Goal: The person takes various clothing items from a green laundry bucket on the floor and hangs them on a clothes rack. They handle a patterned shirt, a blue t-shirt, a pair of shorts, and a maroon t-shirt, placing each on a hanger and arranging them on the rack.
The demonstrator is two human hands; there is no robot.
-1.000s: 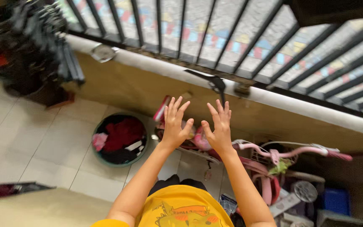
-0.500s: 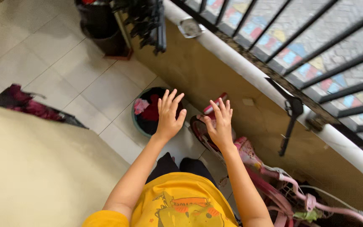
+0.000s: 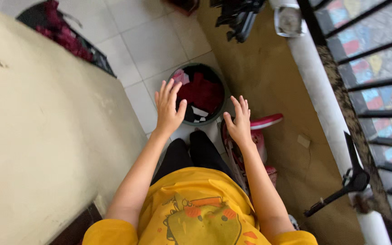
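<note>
Both the left hand [image 3: 169, 108] and right hand [image 3: 239, 122] hovered empty, fingers spread, above the round dark basin of red clothes [image 3: 200, 93] on the white tiled floor [image 3: 150, 41]; leaning further risked tripping on the pink tricycle [image 3: 255, 136].

Both hands are up in open air, nothing in them. Left hand [image 3: 168, 108] has bare floor tile [image 3: 150, 41] to its upper left; the beige wall [image 3: 37, 136] blocks the frame's left. The round tub of clothes [image 3: 203, 93] sits between the hands, the pink kids' bike [image 3: 255, 136] crowds the right hand [image 3: 239, 123], and the railing [image 3: 323, 104] closes the right.
</note>
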